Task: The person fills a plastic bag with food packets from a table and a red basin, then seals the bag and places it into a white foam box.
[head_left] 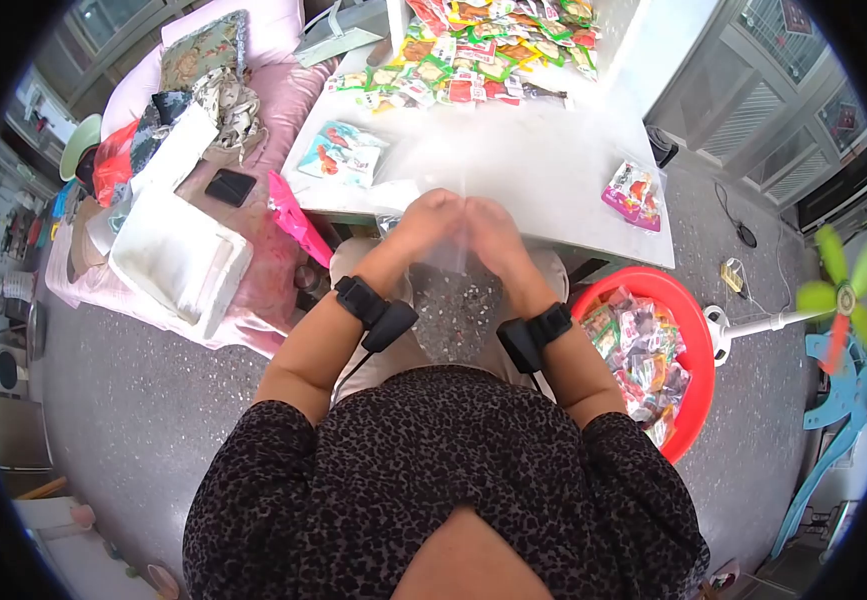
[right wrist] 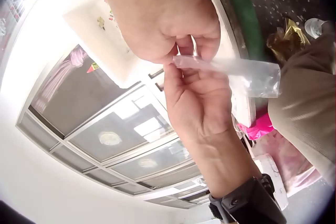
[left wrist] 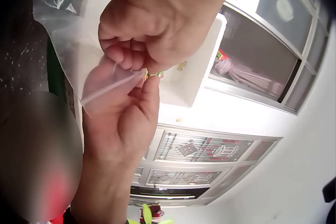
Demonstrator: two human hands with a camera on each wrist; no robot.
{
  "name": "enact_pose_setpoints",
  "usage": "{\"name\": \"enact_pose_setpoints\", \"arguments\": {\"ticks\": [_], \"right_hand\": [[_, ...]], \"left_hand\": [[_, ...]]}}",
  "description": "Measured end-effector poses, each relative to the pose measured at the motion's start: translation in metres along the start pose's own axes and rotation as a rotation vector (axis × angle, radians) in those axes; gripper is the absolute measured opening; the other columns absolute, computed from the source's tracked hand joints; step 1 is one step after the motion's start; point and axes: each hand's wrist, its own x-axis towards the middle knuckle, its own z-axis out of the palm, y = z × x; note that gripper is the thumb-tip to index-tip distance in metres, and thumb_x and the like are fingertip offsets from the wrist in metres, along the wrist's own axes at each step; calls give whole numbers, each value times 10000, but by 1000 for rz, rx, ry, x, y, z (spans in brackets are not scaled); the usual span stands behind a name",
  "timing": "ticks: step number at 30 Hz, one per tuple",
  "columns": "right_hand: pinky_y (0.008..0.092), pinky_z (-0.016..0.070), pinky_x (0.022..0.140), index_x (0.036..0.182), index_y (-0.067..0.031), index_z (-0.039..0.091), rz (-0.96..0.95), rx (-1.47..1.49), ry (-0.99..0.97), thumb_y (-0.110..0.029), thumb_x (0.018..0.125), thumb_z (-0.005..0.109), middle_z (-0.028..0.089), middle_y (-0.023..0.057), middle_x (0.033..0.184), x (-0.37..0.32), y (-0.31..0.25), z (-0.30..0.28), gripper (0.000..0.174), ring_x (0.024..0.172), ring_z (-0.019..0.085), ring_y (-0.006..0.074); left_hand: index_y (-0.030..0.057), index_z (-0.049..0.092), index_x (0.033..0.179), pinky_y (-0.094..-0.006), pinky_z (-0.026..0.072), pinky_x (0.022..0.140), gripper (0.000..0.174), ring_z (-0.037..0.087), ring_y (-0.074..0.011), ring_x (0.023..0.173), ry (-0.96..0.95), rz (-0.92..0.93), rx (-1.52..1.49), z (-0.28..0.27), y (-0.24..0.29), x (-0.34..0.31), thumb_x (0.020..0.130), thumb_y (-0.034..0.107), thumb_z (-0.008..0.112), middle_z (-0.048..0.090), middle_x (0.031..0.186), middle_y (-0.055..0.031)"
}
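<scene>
Above the front edge of the white table (head_left: 543, 160), my left hand (head_left: 428, 220) and right hand (head_left: 494, 235) meet at the fingertips. Between them they pinch the edge of a clear plastic bag (right wrist: 257, 79), whose body hangs down toward my lap in the head view. A straight strip along the bag (left wrist: 107, 90) crosses the right palm in the left wrist view. Both hands have thumb and fingers pressed together on the plastic. Left of them on the table lies a flat packet with red and blue print (head_left: 341, 155).
Colourful packets (head_left: 473, 60) pile at the table's back. A pink-purple packet (head_left: 633, 195) lies right. A red basin (head_left: 698, 370) full of packets stands on the floor, near a fan (head_left: 843, 290). On the left are a bright pink bag (head_left: 298, 220), a foam box (head_left: 168, 265) and a phone (head_left: 230, 187).
</scene>
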Motion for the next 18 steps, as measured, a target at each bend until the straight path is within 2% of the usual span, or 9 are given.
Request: {"name": "enact_pose_setpoints", "arguments": {"ticks": [2, 11, 14, 17, 18], "right_hand": [[295, 440, 673, 934, -9, 466, -2, -19, -35, -160, 802, 462, 524, 84, 853, 0, -3, -3, 201, 756, 529, 177], [305, 446, 701, 965, -5, 462, -28, -66, -80, -96, 775, 484, 523, 89, 883, -10, -20, 4, 212, 766, 542, 186], [307, 447, 700, 979, -9, 455, -37, -60, -54, -79, 772, 485, 515, 92, 903, -12, -21, 6, 221, 777, 540, 189], [310, 447, 700, 983, -15, 453, -18, -79, 1, -76, 776, 484, 505, 88, 921, -14, -23, 12, 218, 821, 522, 185], [314, 448, 702, 985, -18, 451, -11, -95, 19, -82, 781, 481, 500, 87, 932, -13, -23, 12, 216, 841, 512, 183]], "left_hand": [[49, 510, 829, -196, 377, 557, 119, 438, -66, 601, -51, 17, -32, -3, -5, 4, 809, 161, 476, 509, 709, 6], [46, 512, 812, -197, 378, 562, 108, 439, -66, 605, -26, 89, 45, 9, 9, -2, 811, 147, 474, 500, 678, 6], [39, 511, 796, -188, 373, 553, 92, 433, -55, 606, 21, 134, 157, 8, 6, -1, 801, 122, 473, 496, 671, 9], [33, 511, 780, -188, 365, 534, 80, 430, -48, 602, 118, 258, 319, 6, -2, 5, 779, 106, 476, 494, 665, 6], [32, 509, 770, -190, 364, 530, 81, 430, -47, 602, 136, 233, 306, 5, -1, 5, 772, 106, 478, 494, 665, 6]]}}
